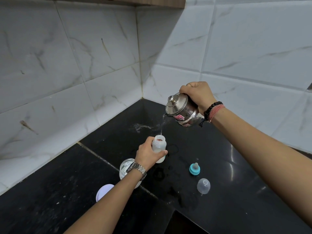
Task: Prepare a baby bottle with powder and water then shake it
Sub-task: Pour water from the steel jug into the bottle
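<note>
A: Which step is the person on?

B: The water step, by the look of it. The right hand (197, 95) is wrapped around the steel kettle (181, 109), tipped spout-down, and a thin stream of water (162, 124) falls toward the open mouth of the baby bottle (159, 148).

A: And the bottle itself?

B: It stands upright on the black countertop (236, 174) near the middle of the view, with the left hand (148, 156) curled round its body to steady it. The kettle sits at about one o'clock from it.

A: What is inside?

B: The lower part looks milky white, probably powder and water already mixing; the exact level can't be read through the fingers.

A: Other containers?

B: A glass jar (125, 168) with white powder sits at seven o'clock from the bottle, partly behind the wrist, and its pale lid (103, 192) lies farther out the same way.

A: What will the next move call for?

B: Likely righting the kettle once the bottle is full enough, then fitting the teal nipple ring (194, 169), at four o'clock, and perhaps the clear cap (203, 186) just beyond it, tightly before any shaking.
</note>
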